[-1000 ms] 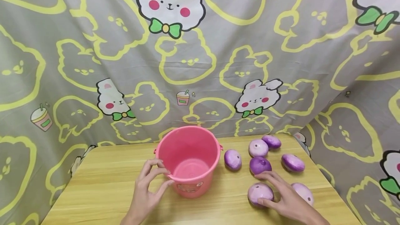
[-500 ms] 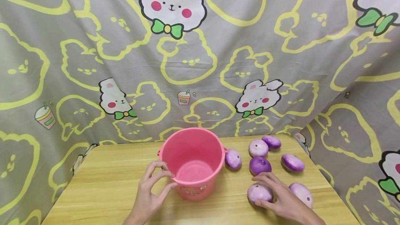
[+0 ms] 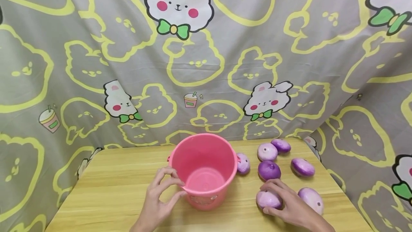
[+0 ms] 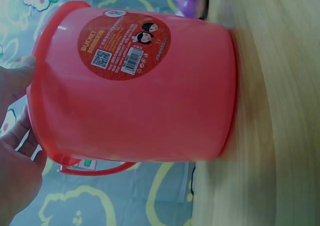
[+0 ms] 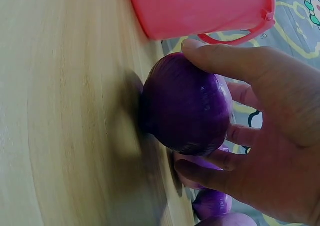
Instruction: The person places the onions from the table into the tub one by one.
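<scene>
L hand [image 3: 157, 199] pinches near-left rim of pink bucket [image 3: 204, 153], thumb + fingers at the edge. Bucket = smooth semi-gloss plastic, round mouth, tapers to base, upright on table [image 3: 122, 174]; thin curved handle [image 4: 102, 172] at side. Roundish red label [image 4: 117, 33] on outer wall, w/ "BUCKET", QR + barcode. R hand [image 3: 288, 203] grips purple onion [image 5: 187, 106], thumb one side, fingers curled round other; onion is right of bucket, apart from it; on or just above tabletop, can't tell. Skin glossy, deep purple to pale, squat round shape. Other onions, approx. same sheen: paler one [image 3: 243, 164] behind bucket's R side, partly hidden; dk round one [image 3: 269, 170] beyond R hand; pale round one [image 3: 267, 152] + flatter oval one [image 3: 281, 146] at back, close together; streaky oval [image 3: 303, 167] far right; pale one [image 3: 310, 200] beside R hand. Table = lt wood grain. Grey cloth [image 3: 199, 63] behind, soft folds, yellow outlines.
</scene>
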Tool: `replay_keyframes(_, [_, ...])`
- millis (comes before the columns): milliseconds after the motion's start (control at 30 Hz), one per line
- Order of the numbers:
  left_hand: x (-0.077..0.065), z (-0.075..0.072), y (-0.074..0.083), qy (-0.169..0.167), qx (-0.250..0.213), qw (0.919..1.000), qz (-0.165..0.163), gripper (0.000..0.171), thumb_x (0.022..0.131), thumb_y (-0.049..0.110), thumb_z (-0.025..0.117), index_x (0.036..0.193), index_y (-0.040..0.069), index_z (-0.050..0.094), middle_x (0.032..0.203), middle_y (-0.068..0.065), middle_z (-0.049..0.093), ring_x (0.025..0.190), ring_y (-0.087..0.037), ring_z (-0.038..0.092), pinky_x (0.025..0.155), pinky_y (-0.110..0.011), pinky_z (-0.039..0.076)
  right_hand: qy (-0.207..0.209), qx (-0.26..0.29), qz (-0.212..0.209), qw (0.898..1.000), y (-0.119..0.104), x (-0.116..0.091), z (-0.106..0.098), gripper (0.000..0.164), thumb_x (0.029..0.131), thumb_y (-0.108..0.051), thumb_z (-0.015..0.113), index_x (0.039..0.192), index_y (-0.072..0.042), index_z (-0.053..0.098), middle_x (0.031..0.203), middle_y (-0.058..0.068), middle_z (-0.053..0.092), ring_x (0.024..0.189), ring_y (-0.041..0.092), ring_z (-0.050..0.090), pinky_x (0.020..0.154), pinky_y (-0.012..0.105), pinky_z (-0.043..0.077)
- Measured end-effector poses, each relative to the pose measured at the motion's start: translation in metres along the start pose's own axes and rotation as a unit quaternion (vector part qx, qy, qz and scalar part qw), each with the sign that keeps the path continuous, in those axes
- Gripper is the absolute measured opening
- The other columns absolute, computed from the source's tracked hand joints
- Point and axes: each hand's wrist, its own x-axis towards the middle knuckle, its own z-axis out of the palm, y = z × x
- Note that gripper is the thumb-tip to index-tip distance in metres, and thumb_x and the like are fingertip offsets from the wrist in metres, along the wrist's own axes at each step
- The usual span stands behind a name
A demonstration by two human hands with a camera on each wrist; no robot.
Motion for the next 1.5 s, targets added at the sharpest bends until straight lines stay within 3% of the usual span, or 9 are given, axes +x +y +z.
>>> replay_keyframes(200, [-0.002, 0.003, 0.003, 0.001, 0.001, 0.9995, 0.032, 0.018, 0.086, 0.016, 0.083, 0.099, 0.008, 0.073, 0.104, -0.010, 0.059, 0.104, -0.028, 0.053, 0.108, -0.029, 0.039, -0.005, 0.000, -0.009, 1.000, -0.001, 0.001, -0.002, 0.045, 0.080, -0.038, 0.088, 0.117, -0.034, 0.064, 0.122, -0.014, 0.058, 0.108, 0.011, 0.061, 0.088, 0.039, 0.056])
replay_keyframes(433, [-0.012, 0.001, 0.006, 0.004, 0.024, 0.9990, 0.038, 0.016, 0.090, 0.021, 0.080, 0.096, 0.008, 0.072, 0.105, -0.011, 0.058, 0.106, -0.027, 0.052, 0.107, -0.026, 0.040, 0.003, 0.001, -0.030, 1.000, 0.001, 0.001, -0.002, 0.045, 0.079, -0.034, 0.089, 0.117, -0.033, 0.064, 0.118, -0.016, 0.058, 0.102, 0.008, 0.062, 0.084, 0.034, 0.056])
replay_keyframes(667, [-0.006, 0.000, 0.017, 0.005, 0.029, 0.9979, 0.058, 0.017, 0.091, 0.020, 0.079, 0.095, 0.006, 0.071, 0.105, -0.011, 0.058, 0.102, -0.028, 0.053, 0.106, -0.025, 0.040, 0.000, 0.009, -0.029, 1.000, 0.000, 0.001, -0.003, 0.044, 0.081, -0.034, 0.089, 0.117, -0.032, 0.064, 0.118, -0.015, 0.059, 0.102, 0.008, 0.062, 0.085, 0.034, 0.056])
replay_keyframes(867, [-0.011, 0.005, 0.015, 0.006, 0.042, 0.9978, 0.051, 0.019, 0.091, 0.023, 0.079, 0.095, 0.006, 0.071, 0.106, -0.011, 0.058, 0.104, -0.029, 0.052, 0.107, -0.026, 0.039, 0.001, 0.014, -0.028, 1.000, 0.002, 0.003, -0.003, 0.046, 0.079, -0.032, 0.089, 0.117, -0.031, 0.064, 0.117, -0.014, 0.059, 0.102, 0.010, 0.063, 0.082, 0.034, 0.057])
replay_keyframes(1267, [-0.002, 0.008, 0.048, 0.008, 0.035, 0.9983, 0.045, 0.016, 0.088, 0.018, 0.082, 0.095, 0.009, 0.070, 0.100, -0.008, 0.057, 0.098, -0.025, 0.049, 0.097, -0.026, 0.041, 0.011, 0.009, -0.047, 0.999, 0.001, 0.006, 0.000, 0.048, 0.076, -0.029, 0.091, 0.116, -0.031, 0.064, 0.116, -0.013, 0.060, 0.101, 0.010, 0.063, 0.081, 0.035, 0.057])
replay_keyframes(1500, [-0.011, 0.006, 0.044, 0.005, 0.039, 0.9984, 0.040, 0.019, 0.086, 0.020, 0.083, 0.096, 0.010, 0.071, 0.105, -0.008, 0.058, 0.102, -0.025, 0.051, 0.103, -0.025, 0.040, 0.027, 0.017, -0.064, 0.997, -0.002, 0.010, -0.001, 0.049, 0.074, -0.025, 0.092, 0.115, -0.029, 0.065, 0.115, -0.013, 0.060, 0.100, 0.008, 0.062, 0.081, 0.032, 0.056])
